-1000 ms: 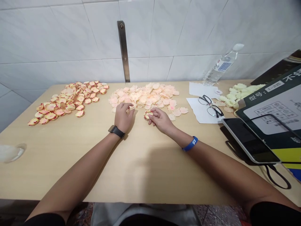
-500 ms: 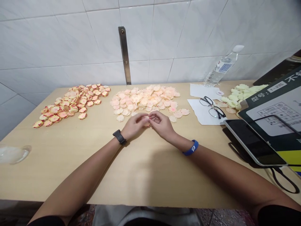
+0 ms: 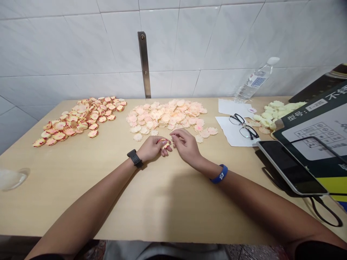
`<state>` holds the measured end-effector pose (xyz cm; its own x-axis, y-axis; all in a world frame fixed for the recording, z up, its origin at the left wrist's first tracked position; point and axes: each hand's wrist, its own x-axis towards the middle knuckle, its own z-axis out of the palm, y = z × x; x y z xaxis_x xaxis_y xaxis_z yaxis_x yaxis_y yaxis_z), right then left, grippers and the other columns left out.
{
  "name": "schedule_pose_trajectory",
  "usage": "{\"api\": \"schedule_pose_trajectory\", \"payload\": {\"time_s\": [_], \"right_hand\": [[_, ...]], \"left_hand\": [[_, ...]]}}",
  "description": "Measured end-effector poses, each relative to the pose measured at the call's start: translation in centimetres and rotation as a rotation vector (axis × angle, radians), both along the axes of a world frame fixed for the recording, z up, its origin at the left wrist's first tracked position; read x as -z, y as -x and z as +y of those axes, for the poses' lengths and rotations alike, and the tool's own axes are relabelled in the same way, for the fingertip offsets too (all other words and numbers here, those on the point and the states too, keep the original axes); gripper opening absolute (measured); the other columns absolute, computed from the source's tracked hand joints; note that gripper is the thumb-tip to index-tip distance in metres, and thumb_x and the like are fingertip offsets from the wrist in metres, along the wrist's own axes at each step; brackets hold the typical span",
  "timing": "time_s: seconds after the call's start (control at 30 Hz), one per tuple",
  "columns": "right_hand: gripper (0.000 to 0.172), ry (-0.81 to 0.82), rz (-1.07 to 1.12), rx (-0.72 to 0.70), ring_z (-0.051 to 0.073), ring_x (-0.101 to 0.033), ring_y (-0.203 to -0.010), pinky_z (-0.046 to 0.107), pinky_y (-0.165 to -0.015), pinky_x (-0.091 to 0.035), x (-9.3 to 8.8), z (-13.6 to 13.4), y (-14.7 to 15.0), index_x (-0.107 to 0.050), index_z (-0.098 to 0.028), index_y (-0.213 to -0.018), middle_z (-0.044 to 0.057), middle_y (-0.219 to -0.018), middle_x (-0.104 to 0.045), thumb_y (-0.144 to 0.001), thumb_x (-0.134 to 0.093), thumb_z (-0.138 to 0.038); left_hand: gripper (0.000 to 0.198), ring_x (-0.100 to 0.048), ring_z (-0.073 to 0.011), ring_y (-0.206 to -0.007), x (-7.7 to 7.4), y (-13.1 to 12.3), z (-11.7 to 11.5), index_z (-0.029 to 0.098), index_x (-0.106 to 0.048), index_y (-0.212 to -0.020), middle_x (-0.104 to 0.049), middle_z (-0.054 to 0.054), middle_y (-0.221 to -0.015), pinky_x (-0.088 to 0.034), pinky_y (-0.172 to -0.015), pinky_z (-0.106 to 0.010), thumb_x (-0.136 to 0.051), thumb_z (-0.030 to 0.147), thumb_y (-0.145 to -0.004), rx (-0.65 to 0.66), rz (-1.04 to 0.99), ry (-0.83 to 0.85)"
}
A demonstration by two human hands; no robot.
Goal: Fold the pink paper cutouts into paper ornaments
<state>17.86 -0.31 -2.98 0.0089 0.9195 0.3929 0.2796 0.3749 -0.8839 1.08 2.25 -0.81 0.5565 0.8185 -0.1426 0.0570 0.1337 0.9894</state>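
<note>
My left hand point(image 3: 153, 147), with a black watch on the wrist, is closed on a small yellow and red flower piece point(image 3: 164, 143) just above the wooden table point(image 3: 162, 202). My right hand point(image 3: 185, 143), with a blue wristband, hovers right beside it with curled fingers pinched at the thumb; what they hold is too small to make out. Just beyond both hands lies a heap of pale pink flower pieces point(image 3: 168, 115). A heap of pieces with red and yellow edges point(image 3: 81, 119) lies at the far left.
Black glasses point(image 3: 242, 126) lie on white paper sheets point(image 3: 233, 131) to the right. A clear water bottle point(image 3: 253, 81) leans on the tiled wall. Pale yellow flower pieces point(image 3: 276, 109), a tablet point(image 3: 291, 166) and a dark printed box point(image 3: 322, 126) crowd the right side. A clear dish point(image 3: 11, 177) sits at the left edge.
My left hand drew back from the pink heap and met my right hand. The flower piece, first in my right fingers, now sits in my left hand, and the hands have parted slightly.
</note>
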Motion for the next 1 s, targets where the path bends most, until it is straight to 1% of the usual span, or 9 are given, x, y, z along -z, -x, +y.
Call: {"api": "schedule_pose_trajectory", "payload": {"time_s": [0.1, 0.2, 0.3, 0.4, 0.57, 0.67, 0.77, 0.87, 1.0], "right_hand": [[0.017, 0.102, 0.077, 0.024, 0.013, -0.057, -0.066, 0.027, -0.058, -0.049, 0.2, 0.7, -0.4, -0.061, -0.021, -0.089, 0.004, -0.087, -0.059, -0.088, -0.053, -0.035], [0.016, 0.18, 0.132, -0.006, 0.011, -0.055, -0.06, 0.025, -0.056, -0.048, 0.5, 1.1, -0.5, -0.059, -0.02, -0.088, 0.001, -0.08, -0.058, -0.087, -0.052, -0.034], [0.016, 0.175, 0.13, -0.045, 0.011, -0.055, -0.062, 0.025, -0.056, -0.047, 0.7, 1.1, -0.5, -0.06, -0.02, -0.089, 0.001, -0.081, -0.058, -0.086, -0.052, -0.034], [0.017, 0.164, 0.117, -0.07, 0.011, -0.055, -0.063, 0.025, -0.057, -0.047, 0.9, 1.0, -0.5, -0.061, -0.02, -0.089, 0.002, -0.082, -0.058, -0.087, -0.051, -0.033], [0.018, 0.163, 0.065, -0.095, 0.012, -0.054, -0.063, 0.027, -0.061, -0.045, 0.6, 0.8, -0.5, -0.062, -0.019, -0.089, 0.002, -0.079, -0.061, -0.088, -0.05, -0.033], [0.02, 0.145, 0.008, -0.11, 0.012, -0.052, -0.063, 0.027, -0.061, -0.043, 0.1, 0.5, -0.3, -0.061, -0.019, -0.083, 0.001, -0.074, -0.059, -0.088, -0.051, -0.036], [0.023, 0.149, -0.021, -0.12, 0.012, -0.048, -0.06, 0.026, -0.058, -0.039, -0.1, 0.4, -0.2, -0.058, -0.019, -0.078, -0.001, -0.067, -0.055, -0.087, -0.054, -0.041], [0.024, 0.15, -0.024, -0.121, 0.012, -0.046, -0.058, 0.026, -0.056, -0.037, -0.1, 0.4, -0.1, -0.057, -0.02, -0.076, -0.002, -0.064, -0.053, -0.085, -0.057, -0.042], [0.023, 0.154, -0.025, -0.116, 0.012, -0.047, -0.059, 0.025, -0.056, -0.037, -0.1, 0.4, 0.0, -0.056, -0.02, -0.076, -0.002, -0.067, -0.056, -0.083, -0.059, -0.041]], "left_hand": [[0.026, -0.068, -0.015, -0.061, 0.4, 0.0, 0.1, 0.009, -0.067, -0.084, -0.073, -0.012, -0.076, -0.056, -0.063, -0.028, -0.076, 0.033, -0.076, -0.08, -0.069, 0.108], [0.029, -0.07, -0.0172, -0.068, 0.5, -0.1, 0.1, 0.008, -0.068, -0.075, -0.072, -0.013, -0.075, -0.058, -0.069, -0.03, -0.081, 0.034, -0.071, -0.12, -0.081, 0.169], [0.032, -0.067, -0.0151, -0.058, 0.2, -0.3, 0.2, 0.009, -0.065, -0.067, -0.069, -0.011, -0.065, -0.056, -0.061, -0.028, -0.081, 0.036, -0.07, -0.166, -0.061, 0.174], [0.035, -0.059, -0.0119, -0.045, -0.1, -0.5, 0.1, 0.011, -0.062, -0.064, -0.065, -0.007, -0.054, -0.047, -0.046, -0.022, -0.075, 0.041, -0.076, -0.227, 0.007, 0.145], [0.046, -0.038, -0.0077, -0.03, -0.3, -0.7, -0.5, 0.016, -0.052, -0.053, -0.047, 0.001, -0.035, -0.03, -0.038, -0.022, -0.053, 0.044, -0.09, -0.29, 0.244, -0.102], [0.047, -0.04, -0.0092, -0.034, -0.3, -0.7, -0.7, 0.018, -0.05, -0.052, -0.045, 0.002, -0.036, -0.032, -0.043, -0.024, -0.047, 0.041, -0.093, -0.301, 0.263, -0.278], [0.042, -0.044, -0.0098, -0.042, -0.4, -0.8, -0.8, 0.018, -0.049, -0.055, -0.051, 0.002, -0.044, -0.036, -0.05, -0.024, -0.047, 0.035, -0.093, -0.292, 0.206, -0.347], [0.034, -0.048, -0.0097, -0.047, -0.4, -0.9, -0.6, 0.017, -0.051, -0.061, -0.054, 0.001, -0.051, -0.039, -0.054, -0.024, -0.047, 0.029, -0.093, -0.32, 0.13, -0.319], [0.018, -0.052, -0.0091, -0.048, -0.1, -1.1, -0.5, 0.017, -0.051, -0.075, -0.061, 0.0, -0.059, -0.041, -0.052, -0.023, -0.053, 0.025, -0.091, -0.331, 0.002, -0.149]]}}
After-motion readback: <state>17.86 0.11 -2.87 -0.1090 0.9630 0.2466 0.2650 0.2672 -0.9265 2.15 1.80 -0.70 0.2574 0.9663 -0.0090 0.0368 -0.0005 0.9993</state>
